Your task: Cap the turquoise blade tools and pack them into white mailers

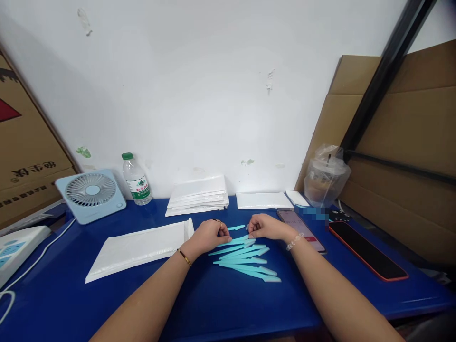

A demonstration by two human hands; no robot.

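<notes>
1. Several slim turquoise sticks [245, 261] with pale ends are spread on the tabletop [199, 308], between the two hands and toward the viewer.
2. The left hand [208, 233] is placed at their left ends, its grip curled nearly closed; whether a stick is held cannot be told.
3. The right hand [268, 227] is set at their right ends, thumb and fingertips drawn close; its hold cannot be told either.
4. Both forearms are stretched forward, converging.
5. The blue tabletop is backed by a white wall [199, 95].
</notes>
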